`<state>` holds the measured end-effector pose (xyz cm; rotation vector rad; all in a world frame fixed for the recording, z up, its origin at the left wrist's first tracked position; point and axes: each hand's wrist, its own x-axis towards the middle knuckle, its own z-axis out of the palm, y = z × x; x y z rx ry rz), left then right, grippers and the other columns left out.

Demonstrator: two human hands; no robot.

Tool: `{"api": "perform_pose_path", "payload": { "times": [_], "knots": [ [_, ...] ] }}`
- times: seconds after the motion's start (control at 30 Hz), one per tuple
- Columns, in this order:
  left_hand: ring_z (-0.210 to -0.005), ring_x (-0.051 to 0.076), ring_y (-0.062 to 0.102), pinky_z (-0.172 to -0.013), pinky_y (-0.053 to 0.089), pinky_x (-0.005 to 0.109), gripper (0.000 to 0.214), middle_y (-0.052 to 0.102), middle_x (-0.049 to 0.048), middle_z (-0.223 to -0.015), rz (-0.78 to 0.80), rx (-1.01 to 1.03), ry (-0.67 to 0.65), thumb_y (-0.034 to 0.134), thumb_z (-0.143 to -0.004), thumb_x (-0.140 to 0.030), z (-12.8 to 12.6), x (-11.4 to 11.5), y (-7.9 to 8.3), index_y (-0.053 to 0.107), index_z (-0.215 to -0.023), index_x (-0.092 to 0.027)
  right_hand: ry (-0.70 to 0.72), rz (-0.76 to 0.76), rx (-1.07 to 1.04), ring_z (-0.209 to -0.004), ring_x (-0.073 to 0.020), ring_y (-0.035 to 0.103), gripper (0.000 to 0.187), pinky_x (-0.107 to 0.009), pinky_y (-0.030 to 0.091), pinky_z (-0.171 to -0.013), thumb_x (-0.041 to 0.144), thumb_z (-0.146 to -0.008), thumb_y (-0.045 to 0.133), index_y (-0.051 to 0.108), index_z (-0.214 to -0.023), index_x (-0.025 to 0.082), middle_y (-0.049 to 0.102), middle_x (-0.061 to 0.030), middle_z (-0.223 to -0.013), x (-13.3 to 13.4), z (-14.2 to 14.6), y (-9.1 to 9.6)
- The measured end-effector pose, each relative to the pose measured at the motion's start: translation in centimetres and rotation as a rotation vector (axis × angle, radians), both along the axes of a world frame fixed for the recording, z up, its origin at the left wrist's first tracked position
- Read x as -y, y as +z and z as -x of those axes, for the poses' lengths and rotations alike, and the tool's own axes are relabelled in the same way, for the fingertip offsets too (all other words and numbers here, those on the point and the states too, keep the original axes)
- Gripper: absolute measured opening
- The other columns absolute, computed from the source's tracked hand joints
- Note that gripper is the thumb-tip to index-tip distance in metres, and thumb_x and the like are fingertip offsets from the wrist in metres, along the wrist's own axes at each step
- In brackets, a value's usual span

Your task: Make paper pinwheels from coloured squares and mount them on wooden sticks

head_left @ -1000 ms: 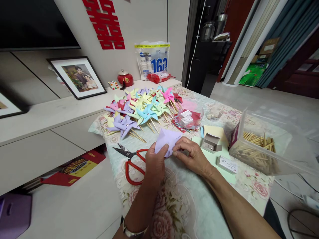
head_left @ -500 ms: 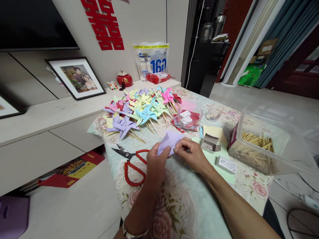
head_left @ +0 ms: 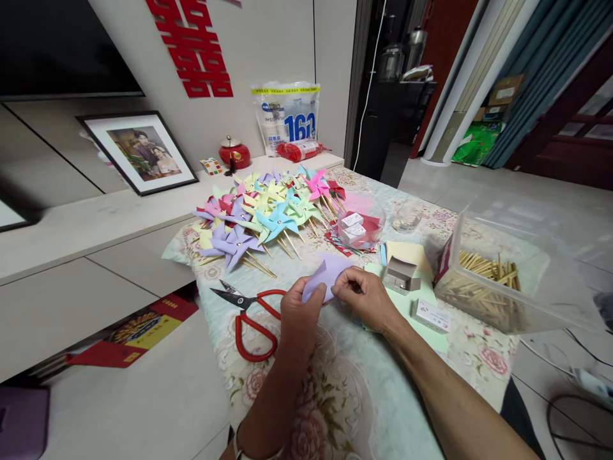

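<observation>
Both hands hold a folded piece of purple paper [head_left: 325, 273] just above the flowered tablecloth [head_left: 345, 396]. My left hand [head_left: 297, 316] pinches its lower left edge. My right hand [head_left: 366, 297] pinches the right side with thumb and fingers pressed together. Red-handled scissors [head_left: 251, 313] lie on the cloth just left of my left hand. A heap of finished paper pinwheels [head_left: 268, 217] on wooden sticks lies beyond the paper.
A clear plastic box of wooden sticks [head_left: 488, 281] stands at the right. A glass bowl with small boxes [head_left: 360, 227], a small open carton [head_left: 401, 275] and green paper sheets [head_left: 421, 300] lie near my right hand. A low cabinet with a framed photo [head_left: 136, 150] runs along the left.
The purple paper has been folded in further and looks smaller. My right hand's fingers have shifted inward along its edge. The view has drifted slightly left.
</observation>
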<state>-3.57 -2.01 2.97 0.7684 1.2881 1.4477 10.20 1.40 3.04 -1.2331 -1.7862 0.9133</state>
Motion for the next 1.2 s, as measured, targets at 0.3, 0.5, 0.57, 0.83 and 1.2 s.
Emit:
{"api": "perform_pose_path", "payload": {
  "times": [0.3,0.5,0.57,0.83,1.2],
  "knots": [
    [-0.057,0.012,0.053,-0.057,0.044,0.022,0.025,0.061,-0.0045,-0.061,0.006,-0.097,0.010,0.076,-0.067,-0.034,0.2,-0.1,-0.7,0.071,-0.084,-0.016,0.001,0.014,-0.010,-0.062,-0.0131,0.052,0.013,-0.024,0.039,-0.058,0.022,-0.078,0.063,0.065,-0.066,0.018,0.060,0.0009,-0.067,-0.1,0.0,-0.2],
    [-0.056,0.012,0.055,-0.056,0.046,0.023,0.029,0.064,-0.0035,-0.063,0.021,-0.109,0.009,0.077,-0.066,-0.033,0.4,-0.3,-1.0,0.070,-0.087,-0.015,0.006,0.021,-0.007,-0.062,-0.0130,0.051,0.014,-0.024,0.038,-0.056,0.024,-0.079,0.064,0.066,-0.067,0.018,0.060,0.0007,-0.066,0.1,0.1,-0.1],
    [-0.055,0.012,0.054,-0.055,0.047,0.022,0.031,0.065,-0.0031,-0.063,0.032,-0.085,0.010,0.078,-0.065,-0.032,0.4,-0.4,-0.9,0.069,-0.088,-0.014,-0.002,0.023,-0.025,-0.060,-0.0128,0.049,0.017,-0.025,0.037,-0.056,0.028,-0.079,0.067,0.066,-0.066,0.018,0.059,0.0007,-0.066,0.1,-0.1,0.3],
    [-0.055,0.010,0.053,-0.051,0.044,0.020,0.036,0.065,-0.0023,-0.066,0.036,0.074,-0.103,0.080,-0.061,-0.026,1.0,-0.5,-0.7,0.067,-0.092,-0.012,-0.180,-0.079,-0.435,-0.082,-0.0172,0.057,0.029,-0.029,0.044,-0.072,0.037,-0.082,0.071,0.071,-0.106,0.021,0.068,-0.0028,-0.092,-1.0,-2.8,1.2],
    [-0.060,0.012,0.056,-0.053,0.046,0.022,0.044,0.066,-0.0006,-0.074,0.106,-0.030,-0.422,0.078,-0.064,-0.025,1.2,0.4,0.4,0.065,-0.105,-0.012,0.282,0.535,-0.373,-0.079,-0.0189,0.063,0.070,-0.029,0.046,-0.067,0.033,-0.075,0.080,0.053,-0.139,0.026,0.069,-0.0011,-0.091,-0.5,-3.8,1.9]
  ]
}}
